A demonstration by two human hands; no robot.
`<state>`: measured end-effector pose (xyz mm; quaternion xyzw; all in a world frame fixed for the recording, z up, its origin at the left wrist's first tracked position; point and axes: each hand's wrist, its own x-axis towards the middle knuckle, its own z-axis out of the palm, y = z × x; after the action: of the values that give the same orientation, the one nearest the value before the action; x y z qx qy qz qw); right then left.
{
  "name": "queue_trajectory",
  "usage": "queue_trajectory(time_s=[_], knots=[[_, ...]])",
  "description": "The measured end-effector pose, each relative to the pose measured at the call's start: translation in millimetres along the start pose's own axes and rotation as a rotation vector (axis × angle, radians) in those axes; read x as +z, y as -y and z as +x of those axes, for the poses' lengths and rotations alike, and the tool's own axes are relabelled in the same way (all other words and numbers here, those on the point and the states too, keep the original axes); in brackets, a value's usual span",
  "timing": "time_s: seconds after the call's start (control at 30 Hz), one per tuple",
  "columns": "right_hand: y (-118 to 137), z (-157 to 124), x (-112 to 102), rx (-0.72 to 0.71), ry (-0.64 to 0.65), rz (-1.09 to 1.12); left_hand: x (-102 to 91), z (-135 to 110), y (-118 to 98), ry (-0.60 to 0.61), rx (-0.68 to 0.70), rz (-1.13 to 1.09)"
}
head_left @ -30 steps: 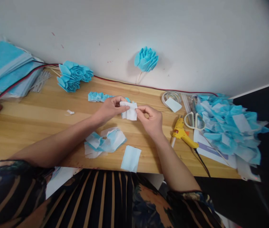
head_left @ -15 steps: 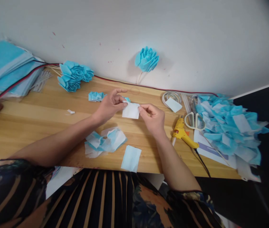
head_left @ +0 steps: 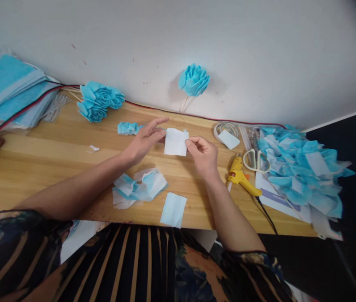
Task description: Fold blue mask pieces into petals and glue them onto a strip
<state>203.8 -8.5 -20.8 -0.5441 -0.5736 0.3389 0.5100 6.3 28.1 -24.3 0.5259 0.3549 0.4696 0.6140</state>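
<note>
A small white square of mask fabric (head_left: pixel 176 142) is held up over the table, its right edge pinched between the thumb and fingers of my right hand (head_left: pixel 203 153). My left hand (head_left: pixel 146 140) is at the square's left edge with its fingers stretched out; the fingertips partly pass behind the sheet, so whether they touch it I cannot tell. Folded blue pieces (head_left: pixel 129 128) lie behind my left hand, partly covered by it. Nearer me are crumpled blue and white fabric scraps (head_left: pixel 148 184) and a flat pale blue square (head_left: pixel 174 209).
A yellow glue gun (head_left: pixel 239 174), scissors (head_left: pixel 256 160) and a tape roll (head_left: pixel 218 131) lie right, beside a heap of blue fabric pieces (head_left: pixel 304 163). Blue fabric flowers (head_left: pixel 98 100) and stacked masks (head_left: pixel 11 90) lie left. One flower (head_left: pixel 193 79) leans on the wall.
The white square now shows taller and more fully, its top edge higher. My left hand's pinch at its top left corner has loosened, and the fingers have straightened. My right hand keeps its hold.
</note>
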Motion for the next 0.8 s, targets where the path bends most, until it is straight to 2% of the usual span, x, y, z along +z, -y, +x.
queue_trajectory(time_s=[0.1,0.23,0.43,0.8], knots=[[-0.8,-0.5,-0.2,-0.002,0.006,0.01,1.6,-1.3,-0.8,0.034,-0.04,-0.036],[-1.9,-2.1,-0.2,0.008,0.028,0.0,3.6,-3.6,-5.9,0.101,-0.079,0.129],[-0.8,-2.8,0.8,0.002,0.039,0.003,1.5,-3.8,-3.3,-0.001,-0.068,0.217],[-1.7,-2.4,2.1,0.009,0.021,0.012,1.6,-4.7,-5.9,0.027,-0.037,0.221]])
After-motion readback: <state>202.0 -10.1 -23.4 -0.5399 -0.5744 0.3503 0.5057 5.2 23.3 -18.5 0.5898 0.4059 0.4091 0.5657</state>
